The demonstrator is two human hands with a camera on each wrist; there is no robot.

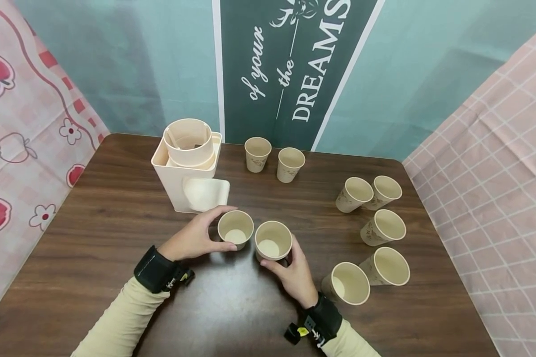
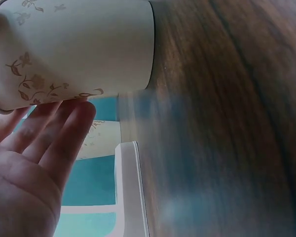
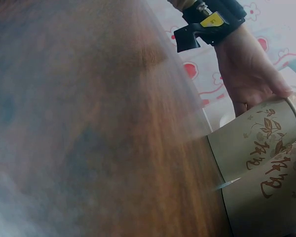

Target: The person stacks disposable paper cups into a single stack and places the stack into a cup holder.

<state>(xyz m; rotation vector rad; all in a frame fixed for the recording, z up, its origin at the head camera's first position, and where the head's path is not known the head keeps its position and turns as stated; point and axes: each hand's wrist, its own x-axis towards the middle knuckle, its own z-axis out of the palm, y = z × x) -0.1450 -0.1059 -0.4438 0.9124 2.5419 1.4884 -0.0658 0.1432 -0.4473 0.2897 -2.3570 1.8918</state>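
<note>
My left hand (image 1: 201, 235) holds a cream paper cup (image 1: 227, 220) near its rim, thumb on the near side and fingers on the far side. Just to its right, my right hand (image 1: 292, 267) grips a second paper cup (image 1: 273, 229) from the right. Both cups stand upright with their mouths up, side by side. Brown flower sprigs decorate the left cup (image 2: 89, 49) in the left wrist view, where its base is down at the wooden tabletop. From the right wrist, the right cup (image 3: 256, 202) overlaps the left one, and its hand is mostly hidden.
A cream bin-like container (image 1: 174, 181) with a round inner cup stands behind my left hand. Two paper cups (image 1: 256, 153) are at the table's back edge. Several more paper cups (image 1: 386, 225) stand along the right side, one (image 1: 346, 283) close to my right wrist.
</note>
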